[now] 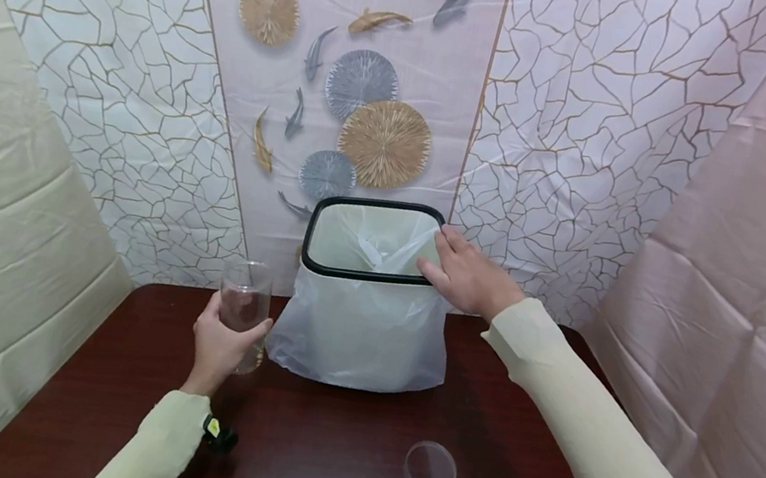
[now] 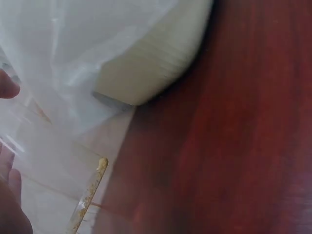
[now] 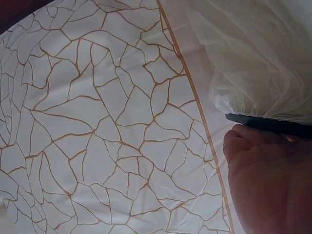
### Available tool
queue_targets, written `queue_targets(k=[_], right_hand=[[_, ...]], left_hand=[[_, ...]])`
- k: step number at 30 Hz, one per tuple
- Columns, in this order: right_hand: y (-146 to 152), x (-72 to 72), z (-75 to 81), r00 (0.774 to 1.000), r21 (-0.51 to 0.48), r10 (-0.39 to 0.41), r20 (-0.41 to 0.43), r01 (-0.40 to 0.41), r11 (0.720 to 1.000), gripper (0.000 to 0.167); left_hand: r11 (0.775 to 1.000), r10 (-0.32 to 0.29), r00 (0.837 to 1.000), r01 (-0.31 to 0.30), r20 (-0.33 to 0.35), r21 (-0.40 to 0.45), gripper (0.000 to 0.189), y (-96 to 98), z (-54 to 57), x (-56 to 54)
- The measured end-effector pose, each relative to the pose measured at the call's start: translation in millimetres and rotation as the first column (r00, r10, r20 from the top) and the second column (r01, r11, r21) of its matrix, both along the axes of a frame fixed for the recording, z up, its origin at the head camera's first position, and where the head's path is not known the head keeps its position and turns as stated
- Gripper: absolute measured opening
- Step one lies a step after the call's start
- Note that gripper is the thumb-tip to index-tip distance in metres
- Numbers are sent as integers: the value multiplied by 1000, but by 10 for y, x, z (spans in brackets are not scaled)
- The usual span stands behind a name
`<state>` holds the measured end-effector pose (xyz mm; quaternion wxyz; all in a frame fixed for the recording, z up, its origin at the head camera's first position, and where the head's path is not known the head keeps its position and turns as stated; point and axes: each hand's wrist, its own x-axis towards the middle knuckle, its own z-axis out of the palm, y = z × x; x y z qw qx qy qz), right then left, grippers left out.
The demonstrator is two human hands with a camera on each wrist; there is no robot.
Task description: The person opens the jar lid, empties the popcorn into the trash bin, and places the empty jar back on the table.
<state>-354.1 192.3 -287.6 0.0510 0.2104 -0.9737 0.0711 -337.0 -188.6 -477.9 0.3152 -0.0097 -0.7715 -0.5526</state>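
Note:
My left hand holds a clear cylindrical jar at the left of a lined trash bin. In the left wrist view, the jar is tilted in the image and yellowish crumbs line its base edge. Over on the bin's right side, my right hand rests on the black rim, fingers fairly straight. The right wrist view has this hand against the rim, its fingertips partly hidden. A whitish plastic bag lines the bin and hangs outside it.
A round clear lid lies on the dark red-brown table, in front of the bin and to the right. Patterned cloth hangs behind the table, with plain cloth at both sides.

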Motion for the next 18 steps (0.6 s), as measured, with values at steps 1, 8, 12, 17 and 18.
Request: queue_targets(k=[1, 8, 12, 17, 18], right_hand=[[0, -1, 0, 1000, 0, 0, -2, 0, 1000, 81], [10, 2, -11, 1000, -4, 4, 0, -4, 1000, 81], [17, 4, -17, 1000, -2, 0, 6, 0, 1000, 81], [17, 8, -5, 1000, -9, 1, 5, -1, 1000, 81], [16, 8, 0, 1000, -13, 4, 5, -4, 1000, 81]], left_hand=[[1000, 9, 1000, -9, 6, -3, 61, -2, -35, 8], [1000, 23, 999, -24, 32, 9, 66, -23, -176, 16], [1000, 29, 999, -29, 44, 5, 66, -36, -221, 9], [999, 50, 997, -48, 66, -22, 69, -57, -295, 0], [998, 52, 996, -51, 68, -25, 70, -61, -308, -3]])
